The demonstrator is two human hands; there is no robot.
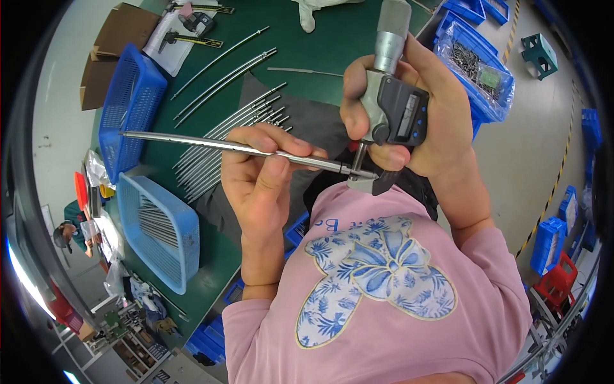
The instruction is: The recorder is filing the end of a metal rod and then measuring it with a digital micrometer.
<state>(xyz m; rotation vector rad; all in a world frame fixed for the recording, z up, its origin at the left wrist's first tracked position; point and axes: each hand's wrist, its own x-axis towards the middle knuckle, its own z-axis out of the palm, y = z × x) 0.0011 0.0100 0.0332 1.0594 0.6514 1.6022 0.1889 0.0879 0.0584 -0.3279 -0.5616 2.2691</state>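
Note:
Between thumb and fingers, my left hand (263, 176) grips a long, shiny metal rod (211, 143) that slants across in front of me. My right hand (441, 105) is wrapped round a digital micrometer (391, 105) with a grey thimble at its top and a small display. The rod's right end sits in the micrometer's jaw, next to the spindle; whether both faces touch it I cannot tell. Beyond my left hand, several similar rods (214, 153) lie side by side on the green table (224, 237), partly over a dark grey cloth (313, 109).
A blue basket (131, 83) stands at the left, and a lighter blue basket (192, 240) nearer me holds more rods. Calipers (192, 40) lie on papers at the back left. A blue bin (476, 64) of small metal parts is at the right. Another person (73, 233) is far left.

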